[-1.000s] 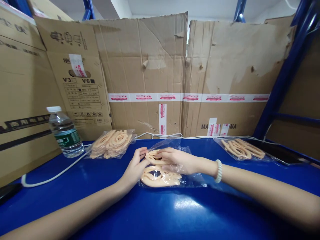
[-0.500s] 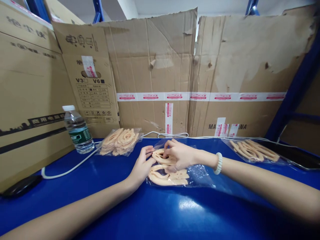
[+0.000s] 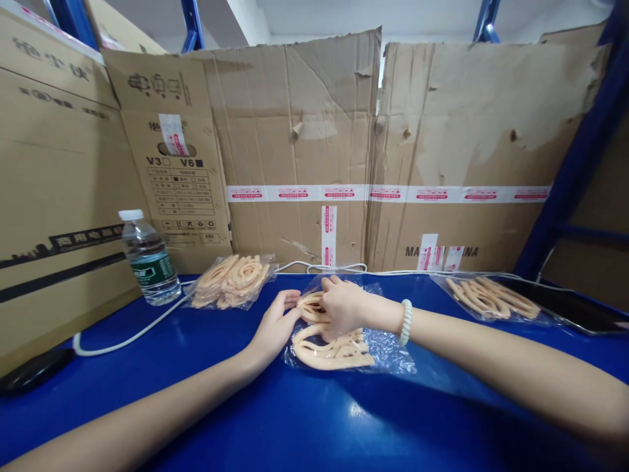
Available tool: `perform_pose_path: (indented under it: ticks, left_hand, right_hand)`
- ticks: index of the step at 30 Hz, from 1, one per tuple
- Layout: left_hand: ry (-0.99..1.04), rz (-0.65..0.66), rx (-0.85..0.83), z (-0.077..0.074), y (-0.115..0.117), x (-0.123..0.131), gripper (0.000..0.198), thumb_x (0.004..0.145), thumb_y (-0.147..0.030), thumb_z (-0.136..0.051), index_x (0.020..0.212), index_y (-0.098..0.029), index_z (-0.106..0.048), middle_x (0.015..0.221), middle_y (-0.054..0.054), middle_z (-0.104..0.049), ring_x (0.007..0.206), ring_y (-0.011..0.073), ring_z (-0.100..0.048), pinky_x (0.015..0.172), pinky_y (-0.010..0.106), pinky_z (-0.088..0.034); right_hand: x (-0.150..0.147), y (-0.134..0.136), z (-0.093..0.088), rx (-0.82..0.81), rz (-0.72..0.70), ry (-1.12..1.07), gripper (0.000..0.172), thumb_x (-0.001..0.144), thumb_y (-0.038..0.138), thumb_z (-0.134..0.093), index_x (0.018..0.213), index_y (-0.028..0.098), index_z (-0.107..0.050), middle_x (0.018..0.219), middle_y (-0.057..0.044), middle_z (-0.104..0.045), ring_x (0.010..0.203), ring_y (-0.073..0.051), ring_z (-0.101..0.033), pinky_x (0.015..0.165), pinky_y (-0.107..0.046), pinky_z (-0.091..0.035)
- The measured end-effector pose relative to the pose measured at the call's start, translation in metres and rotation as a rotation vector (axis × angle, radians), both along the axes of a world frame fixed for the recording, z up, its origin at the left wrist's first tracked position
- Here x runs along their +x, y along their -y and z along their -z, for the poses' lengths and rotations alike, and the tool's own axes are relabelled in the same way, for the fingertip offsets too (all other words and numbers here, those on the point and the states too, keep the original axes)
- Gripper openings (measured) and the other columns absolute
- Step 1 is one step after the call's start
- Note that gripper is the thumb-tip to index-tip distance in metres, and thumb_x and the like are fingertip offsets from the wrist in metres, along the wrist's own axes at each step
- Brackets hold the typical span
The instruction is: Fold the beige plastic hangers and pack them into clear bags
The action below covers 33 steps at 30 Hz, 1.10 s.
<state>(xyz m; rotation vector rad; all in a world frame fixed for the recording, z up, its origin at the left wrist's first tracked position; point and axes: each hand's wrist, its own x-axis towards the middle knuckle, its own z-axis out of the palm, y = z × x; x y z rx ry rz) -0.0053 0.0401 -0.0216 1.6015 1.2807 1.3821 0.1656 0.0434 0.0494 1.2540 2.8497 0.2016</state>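
Note:
Pale beige, rope-like strips [image 3: 324, 357], folded into loops, lie in two bundles on or in a clear plastic bag [image 3: 393, 347] at the middle of the table. The left end of the far bundle is between the thumb and fingers of my left hand [image 3: 278, 321]. Curled over the same bundle from the right is my right hand [image 3: 344, 305], its fingers bent down into the loops and its fingertips hidden. A pale beaded bracelet [image 3: 405, 322] circles my right wrist. Whether the strips are fully inside the bag I cannot tell.
Bagged beige strips [image 3: 230, 280] lie behind on the left, and another bag of strips [image 3: 491, 297] on the right beside a dark flat device [image 3: 565, 308]. A water bottle [image 3: 150, 262], white cable [image 3: 128, 339] and black object [image 3: 37, 370] are left. Cardboard [image 3: 295, 144] walls the back.
My right hand has moved slightly left and closed further over the far bundle. The near bundle's strips have shifted a little. My left hand stays at the bundle's left end.

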Motion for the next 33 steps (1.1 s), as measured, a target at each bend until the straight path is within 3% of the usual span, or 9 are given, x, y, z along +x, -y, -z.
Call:
perform_pose_path:
  ticks: [3, 10, 16, 21, 24, 29, 33]
  left_hand:
    - [-0.093, -0.006, 0.012, -0.008, -0.007, -0.007, 0.023, 0.077, -0.039, -0.056, 0.085, -0.019, -0.065, 0.09, 0.007, -0.072, 0.094, 0.0269, -0.066, 0.087, 0.039, -0.049]
    - [-0.27, -0.023, 0.026, -0.016, -0.017, -0.019, 0.032, 0.079, -0.044, -0.049, 0.085, -0.017, -0.063, 0.073, 0.004, -0.069, 0.06, 0.02, -0.063, 0.064, 0.032, -0.049]
    - [-0.427, -0.055, 0.035, -0.014, -0.014, -0.015, 0.026, 0.08, -0.041, -0.05, 0.077, -0.021, -0.065, 0.074, 0.004, -0.07, 0.077, 0.0253, -0.065, 0.075, 0.034, -0.047]
    - [-0.508, -0.044, 0.048, -0.011, -0.012, -0.01, 0.013, 0.078, -0.031, -0.054, 0.077, -0.023, -0.065, 0.071, 0.001, -0.07, 0.073, 0.0227, -0.065, 0.069, 0.03, -0.046]
    - [-0.546, -0.023, 0.074, -0.009, -0.011, -0.01, 0.012, 0.077, -0.028, -0.053, 0.077, -0.022, -0.063, 0.071, 0.001, -0.068, 0.07, 0.0218, -0.064, 0.067, 0.029, -0.046]
    - [-0.61, -0.002, 0.16, -0.015, -0.007, -0.018, 0.012, 0.081, -0.026, -0.049, 0.078, -0.023, -0.06, 0.076, 0.002, -0.066, 0.073, 0.0228, -0.062, 0.072, 0.031, -0.045]
    - [-0.649, -0.023, 0.211, -0.028, -0.002, -0.03, 0.011, 0.078, -0.022, -0.051, 0.074, -0.023, -0.06, 0.079, 0.004, -0.065, 0.08, 0.025, -0.061, 0.08, 0.034, -0.044]
  right_hand:
    - [-0.002, 0.001, 0.0, -0.014, 0.022, 0.026, 0.047, 0.062, 0.039, -0.078, 0.097, 0.009, -0.072, 0.112, -0.023, -0.056, 0.107, -0.038, -0.052, 0.084, -0.048, -0.049]
    - [-0.002, -0.004, 0.007, -0.006, 0.065, 0.002, 0.046, 0.061, 0.035, -0.079, 0.097, 0.008, -0.072, 0.115, -0.024, -0.055, 0.106, -0.036, -0.054, 0.085, -0.047, -0.048]
    - [0.012, -0.005, 0.004, 0.059, 0.049, -0.102, 0.029, 0.072, 0.029, -0.068, 0.091, 0.008, -0.072, 0.101, -0.021, -0.057, 0.098, -0.034, -0.055, 0.078, -0.043, -0.047]
    - [0.037, -0.001, -0.007, 0.108, 0.041, -0.232, 0.018, 0.077, 0.023, -0.063, 0.083, 0.008, -0.071, 0.091, -0.015, -0.054, 0.083, -0.025, -0.053, 0.074, -0.038, -0.045]
    - [0.057, -0.001, -0.009, 0.138, 0.055, -0.364, 0.019, 0.08, 0.021, -0.06, 0.092, 0.008, -0.07, 0.094, -0.012, -0.05, 0.08, -0.021, -0.05, 0.075, -0.036, -0.046]
    - [0.096, 0.003, -0.02, 0.176, 0.076, -0.585, 0.03, 0.084, 0.014, -0.052, 0.109, 0.017, -0.068, 0.086, -0.007, -0.051, 0.091, -0.025, -0.048, 0.083, -0.038, -0.047]
    - [0.132, 0.009, -0.037, 0.159, 0.125, -0.721, 0.022, 0.089, 0.02, -0.048, 0.086, 0.017, -0.069, 0.071, -0.004, -0.049, 0.069, -0.021, -0.051, 0.061, -0.035, -0.049]
